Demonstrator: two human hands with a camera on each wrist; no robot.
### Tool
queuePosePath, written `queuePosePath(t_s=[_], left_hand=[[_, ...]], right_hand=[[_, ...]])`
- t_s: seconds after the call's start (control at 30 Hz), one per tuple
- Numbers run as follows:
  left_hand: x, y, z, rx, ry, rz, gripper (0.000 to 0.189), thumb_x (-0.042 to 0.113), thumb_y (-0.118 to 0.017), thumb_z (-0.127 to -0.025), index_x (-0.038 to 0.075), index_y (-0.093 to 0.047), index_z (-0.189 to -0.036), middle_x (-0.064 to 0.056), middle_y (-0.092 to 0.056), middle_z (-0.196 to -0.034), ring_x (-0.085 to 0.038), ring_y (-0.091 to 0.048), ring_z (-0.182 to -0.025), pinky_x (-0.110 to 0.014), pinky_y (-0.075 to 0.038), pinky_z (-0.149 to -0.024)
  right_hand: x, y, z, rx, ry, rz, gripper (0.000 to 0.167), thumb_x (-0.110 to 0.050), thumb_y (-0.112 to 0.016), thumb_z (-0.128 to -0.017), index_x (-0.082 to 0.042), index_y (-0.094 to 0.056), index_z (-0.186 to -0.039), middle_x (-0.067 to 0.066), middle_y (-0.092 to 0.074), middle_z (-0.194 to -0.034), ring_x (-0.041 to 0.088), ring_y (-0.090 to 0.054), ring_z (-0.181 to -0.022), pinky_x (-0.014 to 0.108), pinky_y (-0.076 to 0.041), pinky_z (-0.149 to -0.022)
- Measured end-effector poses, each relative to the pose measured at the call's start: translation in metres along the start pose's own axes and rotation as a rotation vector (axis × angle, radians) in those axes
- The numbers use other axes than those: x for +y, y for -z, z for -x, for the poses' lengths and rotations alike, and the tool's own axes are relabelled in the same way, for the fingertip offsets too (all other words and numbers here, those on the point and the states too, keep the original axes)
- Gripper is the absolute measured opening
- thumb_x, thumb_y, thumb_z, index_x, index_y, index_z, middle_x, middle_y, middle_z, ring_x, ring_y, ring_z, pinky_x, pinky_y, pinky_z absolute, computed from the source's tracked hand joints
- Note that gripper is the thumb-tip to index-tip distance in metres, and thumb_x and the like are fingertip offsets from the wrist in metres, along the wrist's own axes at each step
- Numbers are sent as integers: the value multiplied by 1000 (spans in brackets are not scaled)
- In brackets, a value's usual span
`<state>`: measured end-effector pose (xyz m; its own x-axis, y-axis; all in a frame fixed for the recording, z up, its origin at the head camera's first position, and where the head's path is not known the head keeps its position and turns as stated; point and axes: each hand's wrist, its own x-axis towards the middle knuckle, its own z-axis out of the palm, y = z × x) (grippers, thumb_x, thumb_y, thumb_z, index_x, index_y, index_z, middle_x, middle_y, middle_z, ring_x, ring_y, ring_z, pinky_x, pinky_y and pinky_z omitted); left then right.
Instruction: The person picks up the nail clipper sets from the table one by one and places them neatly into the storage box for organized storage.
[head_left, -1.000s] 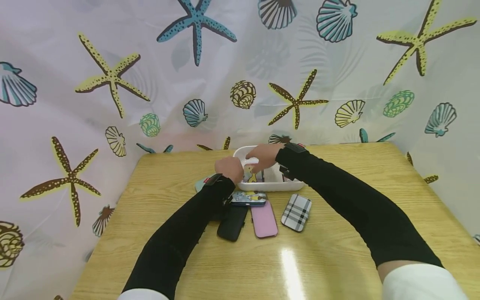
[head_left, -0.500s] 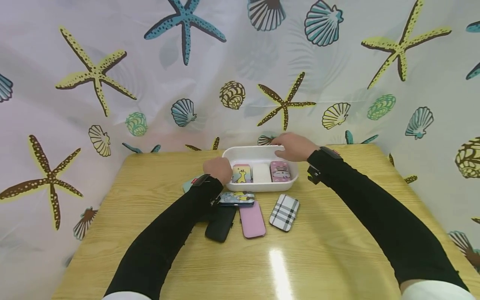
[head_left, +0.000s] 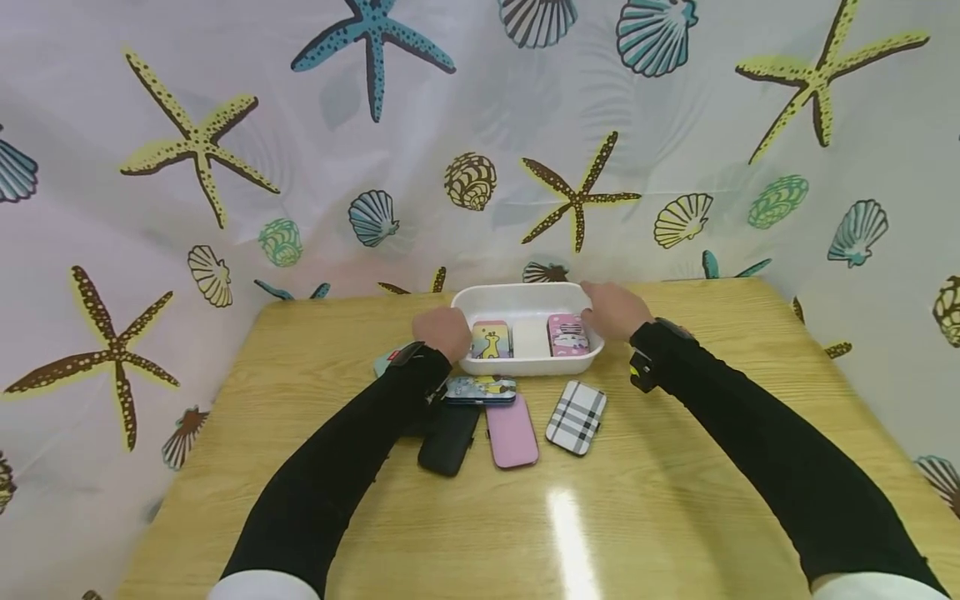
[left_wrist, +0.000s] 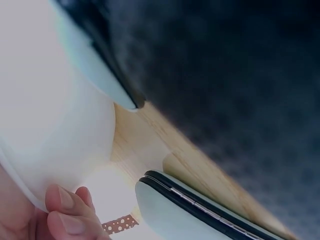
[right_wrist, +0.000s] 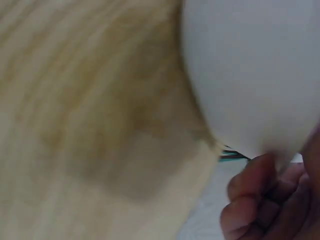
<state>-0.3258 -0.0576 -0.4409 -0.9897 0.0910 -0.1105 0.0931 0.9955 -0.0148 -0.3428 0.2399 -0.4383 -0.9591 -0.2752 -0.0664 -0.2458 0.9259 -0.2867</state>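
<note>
A white oblong plastic tub (head_left: 517, 367) stands at the back of the table. Inside it lie a giraffe-print case (head_left: 491, 340) on the left and a pink patterned case (head_left: 567, 335) on the right. My left hand (head_left: 442, 331) grips the tub's left end, its fingertips (left_wrist: 70, 225) curled under the rim. On the opposite end my right hand (head_left: 615, 310) holds the rim, its fingers (right_wrist: 250, 185) bent beneath it in the right wrist view. A pale teal hinged case (left_wrist: 175, 212) lies close to the left hand.
In front of the tub lie a blue picture-print case (head_left: 480, 389), a black case (head_left: 450, 442), a pink case (head_left: 512, 433) and a black-and-white plaid case (head_left: 576, 417). A shell-and-starfish cloth (head_left: 420, 225) hangs behind the wooden table (head_left: 645, 517).
My right hand has left the tub's inside, by the giraffe-print case, and moved right to the right rim. My left hand stays at the left end.
</note>
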Motion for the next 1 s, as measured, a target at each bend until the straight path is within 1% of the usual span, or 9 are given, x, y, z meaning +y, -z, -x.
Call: queuePosePath(t_s=[0.17,0.27,0.33,0.4,0.5,0.63,0.87,0.93,1.0], left_hand=[[-3,-2,-7,14,-3,35,28,27,-52,-100,10,-69,-86,-5,-65,-81,-19,-58,-68,-33,-40,-52],[-6,-2,-9,11,1,56,28,27,-50,-100,11,-69,-86,-5,-66,-83,-20,-59,-70,-34,-41,-54],[-8,1,-9,-1,-3,69,29,27,-49,-101,11,-69,-86,-5,-67,-84,-20,-60,-71,-35,-42,-55],[-8,4,-7,-10,-5,77,31,27,-47,-101,11,-68,-86,-6,-67,-83,-21,-60,-71,-36,-43,-56],[-10,5,-5,-7,-15,85,33,28,-46,-102,11,-67,-84,-6,-66,-81,-21,-59,-69,-36,-43,-55],[-14,4,-3,27,-42,84,37,32,-45,-103,13,-65,-78,-4,-63,-76,-21,-59,-67,-35,-42,-55],[-32,18,9,109,-92,161,49,37,-42,-106,13,-51,-64,-2,-48,-62,-22,-53,-60,-34,-32,-52],[-42,23,12,110,-105,183,48,36,-42,-106,12,-52,-65,-3,-48,-63,-23,-52,-60,-35,-33,-53],[-53,25,16,98,-119,203,43,35,-43,-105,10,-58,-74,-5,-53,-69,-24,-54,-64,-36,-37,-56]], right_hand=[[6,-12,-1,37,-23,-118,63,-16,-43,-99,0,-25,-158,30,-45,-149,43,-50,-133,57,-40,-107],[2,-13,-1,38,-34,-111,62,-15,-41,-100,0,-23,-158,32,-51,-143,42,-57,-123,56,-45,-98],[0,-14,-1,39,-61,-101,63,-15,-42,-100,0,-21,-158,32,-56,-136,40,-63,-110,52,-49,-87],[-1,-15,0,37,-87,-101,64,-15,-42,-100,0,-20,-158,32,-58,-132,37,-63,-101,49,-49,-80],[-1,-16,1,44,-100,-101,64,-14,-42,-99,2,-22,-158,33,-57,-135,39,-63,-107,52,-50,-86],[-1,-16,2,50,-97,-77,61,-15,-43,-98,2,-29,-156,30,-49,-145,45,-54,-128,59,-45,-101],[-4,-14,3,57,-115,-67,61,-14,-44,-98,1,-30,-156,29,-54,-141,38,-59,-112,56,-48,-91],[-6,-14,3,55,-115,-64,61,-14,-44,-99,1,-29,-156,29,-55,-140,39,-59,-113,57,-48,-93],[-8,-13,2,55,-113,-60,61,-15,-44,-99,1,-30,-156,29,-55,-139,40,-59,-116,58,-48,-94]])
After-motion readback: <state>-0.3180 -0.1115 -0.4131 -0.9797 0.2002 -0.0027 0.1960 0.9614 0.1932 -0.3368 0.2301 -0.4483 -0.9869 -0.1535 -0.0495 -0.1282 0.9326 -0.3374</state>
